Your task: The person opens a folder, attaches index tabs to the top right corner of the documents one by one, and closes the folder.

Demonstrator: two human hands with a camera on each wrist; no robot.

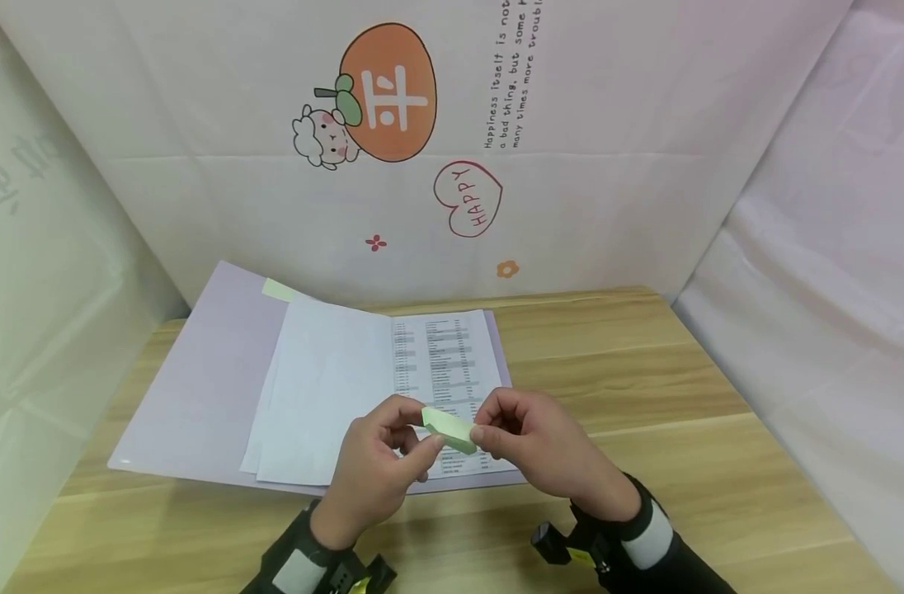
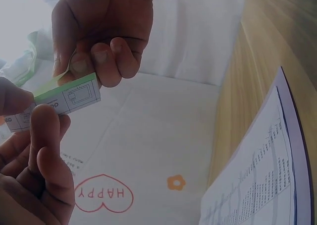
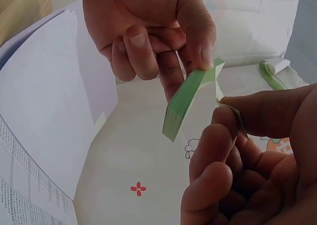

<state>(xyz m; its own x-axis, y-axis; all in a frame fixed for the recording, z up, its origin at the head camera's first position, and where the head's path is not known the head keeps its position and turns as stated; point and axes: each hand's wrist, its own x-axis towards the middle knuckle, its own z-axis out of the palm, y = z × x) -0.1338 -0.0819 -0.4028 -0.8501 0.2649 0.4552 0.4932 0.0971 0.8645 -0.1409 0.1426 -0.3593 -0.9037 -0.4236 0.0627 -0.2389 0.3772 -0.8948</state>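
Observation:
A small pad of pale green sticky notes is held above an open folder of printed pages. My left hand pinches the pad between thumb and fingers. With thumb and index finger, my right hand pinches the end of the top sticky note. In the right wrist view, that sheet bends away from the pad towards the right fingertips. The pad's underside, seen in the left wrist view, is a white printed backing.
The lilac folder cover lies opened to the left, with a pale green sticky note near its top edge. Turned white pages rest beside it. A wooden table lies below, with white printed cloth hanging behind and at both sides.

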